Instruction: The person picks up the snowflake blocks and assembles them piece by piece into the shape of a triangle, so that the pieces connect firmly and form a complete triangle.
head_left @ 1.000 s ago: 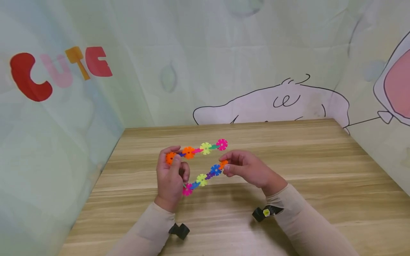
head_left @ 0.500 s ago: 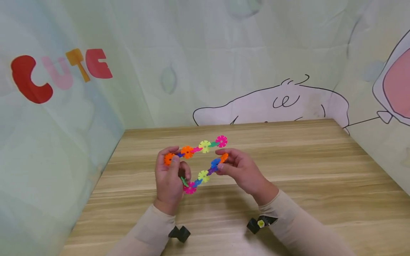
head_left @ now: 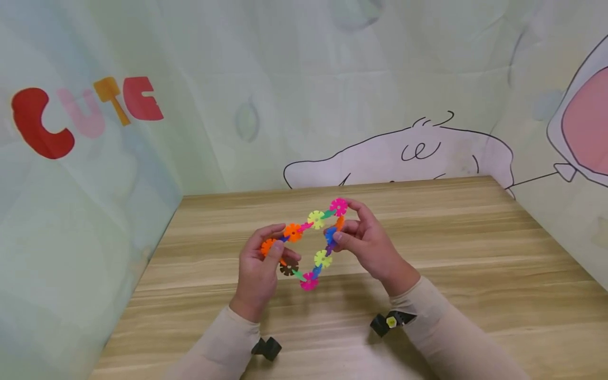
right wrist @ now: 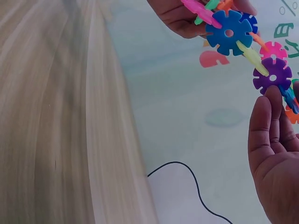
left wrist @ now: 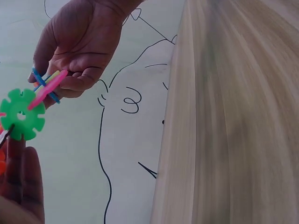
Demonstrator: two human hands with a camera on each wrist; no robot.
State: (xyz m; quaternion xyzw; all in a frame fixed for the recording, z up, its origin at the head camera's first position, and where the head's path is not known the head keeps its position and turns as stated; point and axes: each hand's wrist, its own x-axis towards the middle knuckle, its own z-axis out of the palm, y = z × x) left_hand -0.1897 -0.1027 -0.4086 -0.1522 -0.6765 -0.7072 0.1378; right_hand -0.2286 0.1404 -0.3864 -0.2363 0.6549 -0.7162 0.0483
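Both hands hold up a chain of notched plastic snowflake discs, bent into a loop above the table. In the head view my left hand [head_left: 258,272] pinches an orange disc [head_left: 268,247] at the loop's left corner. Below it hang a brown disc [head_left: 288,268] and a pink disc [head_left: 309,281]. My right hand [head_left: 382,250] pinches the chain by a blue disc [head_left: 331,235], with an orange disc [head_left: 340,223] just above. Its index fingertip reaches the pink end disc [head_left: 339,207]. A purple disc [right wrist: 272,76] shows at the right fingertips in the right wrist view.
The wood-grain table [head_left: 214,338] lies below the hands. Around it hangs a printed cloth backdrop [head_left: 214,105] with cartoon figures and coloured letters. Each sleeve carries a black wrist camera, the left one [head_left: 267,348] and the right one [head_left: 391,323].
The right hand has risen, bringing the chain's orange end close to the pink end disc, which its index fingertip now reaches. The left hand has shifted right, and the brown disc has come into view.
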